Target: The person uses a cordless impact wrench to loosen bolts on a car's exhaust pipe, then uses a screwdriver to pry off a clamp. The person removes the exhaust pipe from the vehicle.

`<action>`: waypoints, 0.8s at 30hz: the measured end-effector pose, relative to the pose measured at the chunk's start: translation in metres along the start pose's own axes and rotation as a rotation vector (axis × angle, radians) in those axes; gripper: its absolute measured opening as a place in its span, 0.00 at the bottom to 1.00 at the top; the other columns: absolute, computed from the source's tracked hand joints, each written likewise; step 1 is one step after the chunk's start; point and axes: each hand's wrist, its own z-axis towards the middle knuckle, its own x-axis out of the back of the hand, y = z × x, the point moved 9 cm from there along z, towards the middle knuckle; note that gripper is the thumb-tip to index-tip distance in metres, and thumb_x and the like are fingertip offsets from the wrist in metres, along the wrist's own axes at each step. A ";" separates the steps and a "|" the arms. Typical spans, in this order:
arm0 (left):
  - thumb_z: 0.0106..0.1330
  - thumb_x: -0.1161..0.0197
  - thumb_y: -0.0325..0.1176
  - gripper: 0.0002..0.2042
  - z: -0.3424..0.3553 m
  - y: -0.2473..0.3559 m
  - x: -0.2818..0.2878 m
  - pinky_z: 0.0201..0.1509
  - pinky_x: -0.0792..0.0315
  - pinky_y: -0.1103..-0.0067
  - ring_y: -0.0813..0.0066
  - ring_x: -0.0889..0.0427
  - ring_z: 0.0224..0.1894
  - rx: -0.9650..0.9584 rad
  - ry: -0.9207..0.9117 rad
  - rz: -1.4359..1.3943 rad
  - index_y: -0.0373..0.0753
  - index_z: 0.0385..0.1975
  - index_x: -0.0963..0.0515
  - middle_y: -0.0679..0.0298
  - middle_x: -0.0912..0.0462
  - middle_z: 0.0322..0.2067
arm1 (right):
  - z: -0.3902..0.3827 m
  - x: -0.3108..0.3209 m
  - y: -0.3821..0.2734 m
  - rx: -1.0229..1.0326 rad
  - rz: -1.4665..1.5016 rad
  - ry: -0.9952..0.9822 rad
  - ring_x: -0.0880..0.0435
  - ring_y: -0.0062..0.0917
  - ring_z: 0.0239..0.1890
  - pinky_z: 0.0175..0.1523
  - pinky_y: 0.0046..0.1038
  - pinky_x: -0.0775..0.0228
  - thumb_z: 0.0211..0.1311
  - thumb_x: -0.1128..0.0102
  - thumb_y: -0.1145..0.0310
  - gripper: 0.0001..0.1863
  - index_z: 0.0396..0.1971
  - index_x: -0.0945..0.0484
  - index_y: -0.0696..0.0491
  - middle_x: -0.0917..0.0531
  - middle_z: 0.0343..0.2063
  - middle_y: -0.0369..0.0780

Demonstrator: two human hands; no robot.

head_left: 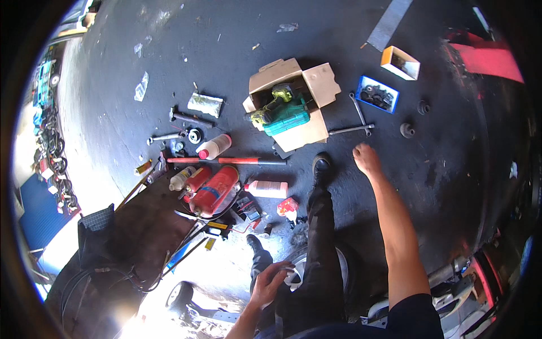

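1. Right hand (367, 158): out in front over the dark floor, arm nearly straight, fingers curled in. No object shows in it; can't tell whether it's clenched empty or around something small.
2. Nearest thing to it: lower wrench (349, 129), on the floor just beyond the knuckles, ahead and slightly left, apart from the hand in view. Hand height above floor unclear.
3. Lower wrench's long axis runs roughly left-right, across the forearm's line; its right end is nearer the hand. Upper wrench (358, 111) runs away from the person, near end meeting that same right end.
4. Left hand (270, 287): back by the thighs, well apart from both wrenches, fingers bent. Something thin and dark at the fingertips; can't tell if gripped. Right hand is clearly closer.
5. Around: open cardboard box (322, 85) with drill (276, 104) and green case (291, 120) left of the wrenches; blue tray (375, 107) of dark parts beyond, to the right.
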 end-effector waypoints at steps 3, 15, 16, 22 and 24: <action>0.77 0.42 0.33 0.16 0.019 -0.050 0.030 0.57 0.23 0.76 0.71 0.15 0.52 0.089 0.193 0.089 0.30 0.56 0.21 0.57 0.13 0.49 | 0.083 -0.017 -0.065 0.190 0.073 0.081 0.17 0.53 0.48 0.54 0.49 0.25 0.68 0.46 0.63 0.14 0.40 0.18 0.59 0.16 0.43 0.55; 0.74 0.41 0.33 0.16 0.051 -0.263 0.082 0.46 0.22 0.79 0.73 0.15 0.41 0.602 0.677 -0.145 0.28 0.55 0.21 0.56 0.13 0.44 | 0.360 -0.166 -0.142 0.162 0.349 0.005 0.22 0.58 0.58 0.62 0.48 0.31 0.75 0.62 0.54 0.28 0.50 0.20 0.63 0.20 0.52 0.63; 0.74 0.41 0.34 0.17 0.061 -0.259 0.077 0.46 0.22 0.79 0.73 0.15 0.42 0.615 0.667 -0.128 0.29 0.55 0.21 0.56 0.13 0.44 | 0.362 -0.166 -0.133 0.174 0.476 0.135 0.21 0.55 0.58 0.62 0.46 0.31 0.75 0.61 0.53 0.29 0.48 0.19 0.63 0.19 0.52 0.62; 0.74 0.40 0.36 0.18 0.097 -0.246 0.049 0.47 0.22 0.78 0.72 0.15 0.43 0.672 0.613 -0.121 0.30 0.55 0.20 0.56 0.13 0.45 | 0.412 -0.226 -0.097 0.091 0.397 -0.330 0.15 0.38 0.52 0.59 0.39 0.29 0.68 0.46 0.59 0.22 0.45 0.15 0.62 0.12 0.45 0.51; 0.74 0.40 0.37 0.18 0.104 -0.246 0.043 0.48 0.22 0.77 0.72 0.15 0.43 0.672 0.597 -0.134 0.30 0.55 0.20 0.57 0.13 0.45 | 0.425 -0.238 -0.079 0.047 0.355 -0.393 0.16 0.32 0.43 0.55 0.38 0.27 0.67 0.42 0.61 0.19 0.43 0.14 0.63 0.11 0.38 0.45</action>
